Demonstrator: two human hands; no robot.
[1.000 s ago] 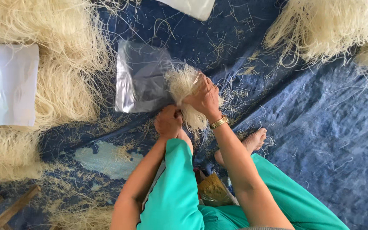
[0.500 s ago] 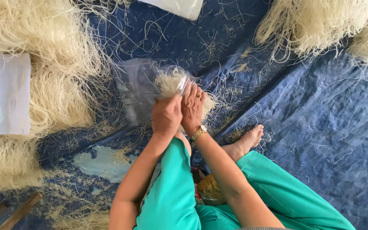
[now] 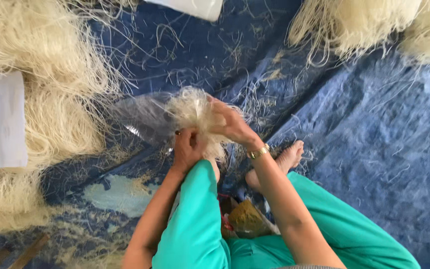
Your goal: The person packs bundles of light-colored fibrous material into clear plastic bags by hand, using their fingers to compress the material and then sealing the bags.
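Noodle bundle [image 3: 193,112] raised off the clear plastic bag [image 3: 143,119]; left hand [image 3: 187,149] shifted beneath it, right hand [image 3: 230,124] moved over its right side, both gripping.

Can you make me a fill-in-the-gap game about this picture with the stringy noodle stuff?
1. Both hands, the left hand and the right hand, hold a bundle of pale noodle strands against a clear plastic ____.
2. The sheet spread on the ground is coloured ____.
3. The person's trousers are coloured ____.
4. The gold bracelet sits on the ____ wrist.

Missing words: bag; blue; green; right
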